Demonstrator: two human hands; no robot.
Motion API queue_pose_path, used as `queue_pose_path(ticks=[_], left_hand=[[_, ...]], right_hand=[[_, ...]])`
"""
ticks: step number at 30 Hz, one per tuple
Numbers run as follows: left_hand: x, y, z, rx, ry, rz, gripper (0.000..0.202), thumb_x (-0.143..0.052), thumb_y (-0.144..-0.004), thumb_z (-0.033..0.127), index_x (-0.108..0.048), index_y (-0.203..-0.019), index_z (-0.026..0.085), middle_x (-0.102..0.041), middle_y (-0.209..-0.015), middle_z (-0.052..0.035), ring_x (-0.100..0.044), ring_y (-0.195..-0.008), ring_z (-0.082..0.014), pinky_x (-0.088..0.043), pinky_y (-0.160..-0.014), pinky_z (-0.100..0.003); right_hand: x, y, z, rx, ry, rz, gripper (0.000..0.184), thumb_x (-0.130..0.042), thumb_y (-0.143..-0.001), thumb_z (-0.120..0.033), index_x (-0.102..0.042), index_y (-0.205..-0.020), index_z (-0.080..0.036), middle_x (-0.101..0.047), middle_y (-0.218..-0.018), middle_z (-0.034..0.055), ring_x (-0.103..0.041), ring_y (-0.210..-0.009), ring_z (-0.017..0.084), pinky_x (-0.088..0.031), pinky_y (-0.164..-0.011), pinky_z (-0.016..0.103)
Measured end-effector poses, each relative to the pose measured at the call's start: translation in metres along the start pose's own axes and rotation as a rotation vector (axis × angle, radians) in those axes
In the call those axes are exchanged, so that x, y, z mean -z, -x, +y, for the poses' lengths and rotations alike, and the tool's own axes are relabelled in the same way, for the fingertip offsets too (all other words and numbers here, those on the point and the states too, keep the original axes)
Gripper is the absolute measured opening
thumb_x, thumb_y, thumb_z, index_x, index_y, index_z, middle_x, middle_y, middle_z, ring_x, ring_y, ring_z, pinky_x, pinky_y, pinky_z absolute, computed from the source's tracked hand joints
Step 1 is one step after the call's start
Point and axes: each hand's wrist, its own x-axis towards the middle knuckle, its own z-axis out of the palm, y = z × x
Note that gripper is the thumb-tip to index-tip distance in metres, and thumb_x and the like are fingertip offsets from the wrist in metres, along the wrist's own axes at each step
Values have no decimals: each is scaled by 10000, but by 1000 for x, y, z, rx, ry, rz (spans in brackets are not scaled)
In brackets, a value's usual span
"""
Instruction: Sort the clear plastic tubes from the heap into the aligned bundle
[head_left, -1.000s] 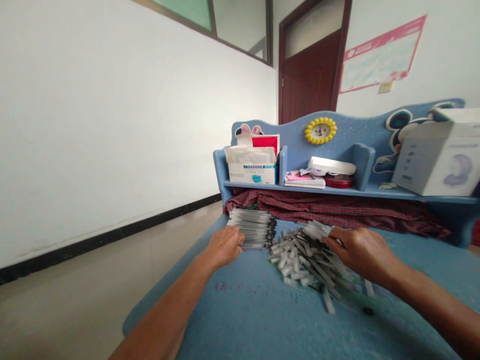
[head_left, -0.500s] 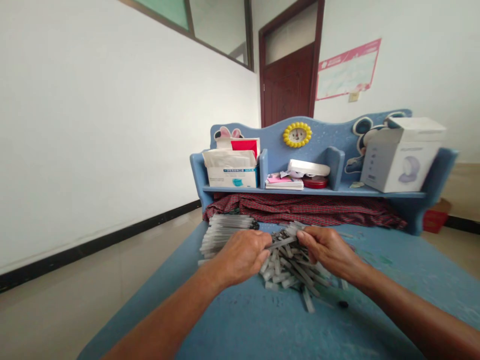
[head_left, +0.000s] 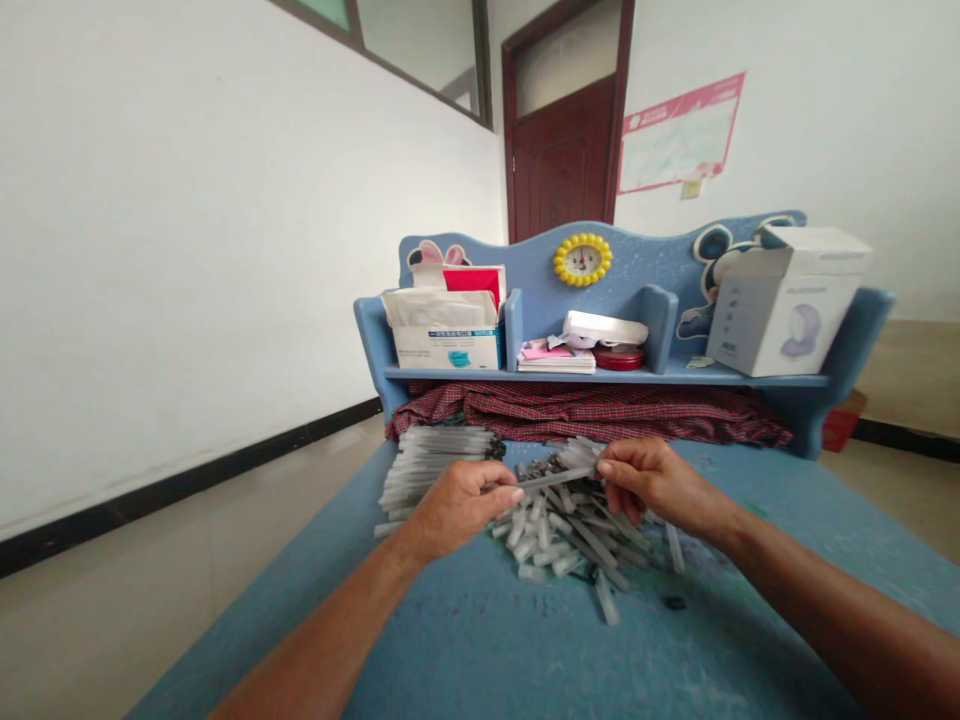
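A: Holding how many pieces, those two hands?

B: One. The left hand (head_left: 457, 505) is pinching one end of a single clear plastic tube (head_left: 559, 478) between thumb and fingers, and the right hand (head_left: 651, 480) is gripping the other end the same way. The tube is hanging level just above the loose pile (head_left: 562, 545) on the blue desk (head_left: 525, 640).

A: Other heaps lying about?

B: Two in all: that loose pile and one neat stack (head_left: 424, 465) beside the left hand. Both are looking too dense and blurred for counting.

A: Anything hiding?

B: The left hand is covering part of the stack, and one plaid cloth (head_left: 600, 410) is covering the desk's far edge
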Motion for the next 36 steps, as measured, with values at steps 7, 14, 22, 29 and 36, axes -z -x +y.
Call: queue_pose_path(ticks=[7,14,22,29,36], left_hand=[[0,0,1,39,59,-38,244,-481,-815,283,-610,-689,117,-479,-539,34,-416,-526,-100,-297,-509,-206],[0,1,3,47,76,-9,226,-478,-806,269,-615,-695,128,-476,-539,45,-423,-537,-92,-305,-526,-188],[-1,1,3,43,87,1,236,-497,-802,296,-623,-700,123,-486,-538,30,-433,-529,-107,-307,-522,-211],[-2,0,1,47,99,-4,237,-501,-793,308,-622,-689,133,-487,-536,27,-444,-533,-115,-319,-531,-220],[-3,-3,-4,49,119,5,239,-522,-768,347,-618,-670,151,-482,-523,25,-436,-510,-121,-313,-511,-232]], right_hand=[[5,0,1,17,-10,-40,352,-616,-739,-501,-559,-766,-155,-651,-609,6,-566,-457,97,-381,-432,204],[3,-1,3,5,109,56,366,-480,-834,-502,-515,-683,-170,-540,-423,-44,-371,-296,55,-240,-328,182],[1,1,-5,-16,-19,8,313,-557,-794,-467,-497,-884,-173,-566,-463,-57,-379,-314,56,-253,-338,173],[0,1,-2,-30,-35,-6,339,-579,-776,-495,-490,-871,-182,-534,-412,-69,-334,-290,52,-221,-317,166],[0,-1,-1,-82,56,52,423,-451,-823,-585,-494,-713,-179,-470,-338,-55,-290,-264,48,-180,-301,175]])
